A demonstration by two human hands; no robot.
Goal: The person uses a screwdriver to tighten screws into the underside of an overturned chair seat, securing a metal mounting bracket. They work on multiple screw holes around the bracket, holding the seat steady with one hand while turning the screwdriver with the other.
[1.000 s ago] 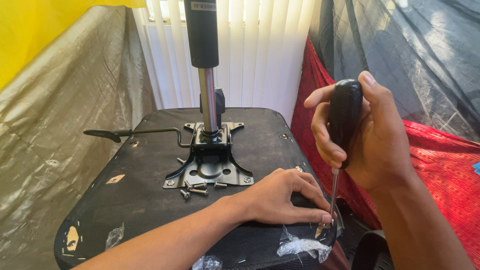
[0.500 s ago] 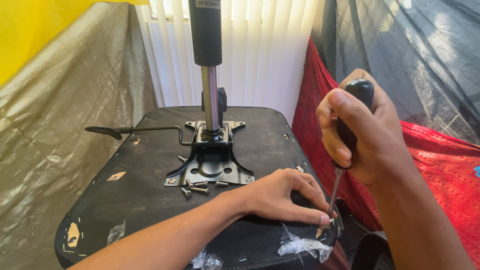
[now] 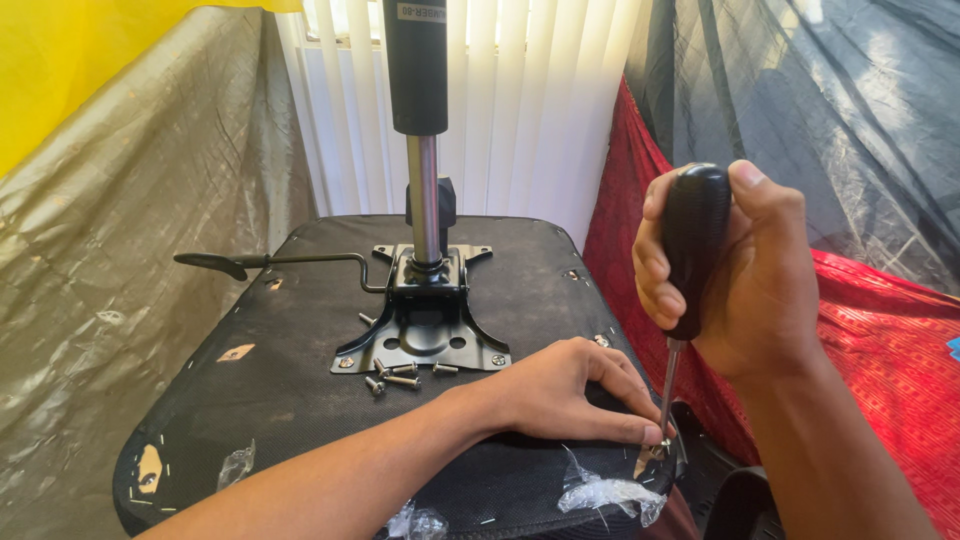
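Note:
An upturned office chair seat (image 3: pixel 300 380) with black fabric underside fills the middle. My right hand (image 3: pixel 745 270) grips the black handle of a screwdriver (image 3: pixel 693 250), whose shaft runs down to a screw (image 3: pixel 662 445) at the seat's near right edge. My left hand (image 3: pixel 570 395) rests flat on the seat, fingertips pinching at that screw beside the tip. A metal tilt plate (image 3: pixel 425 335) with a gas cylinder (image 3: pixel 418 120) standing upright is bolted to the seat centre, and a lever (image 3: pixel 270 262) sticks out to its left.
Several loose screws (image 3: pixel 395 375) lie in front of the plate. Torn clear plastic (image 3: pixel 600 492) clings to the seat's front edge. Grey plastic sheeting (image 3: pixel 120 250) hangs left, red cloth (image 3: pixel 890 340) lies right, and white vertical blinds (image 3: pixel 520 110) stand behind.
My right hand has shifted on the screwdriver handle, turning and settling more upright over the screw. My left hand has stayed at the screw.

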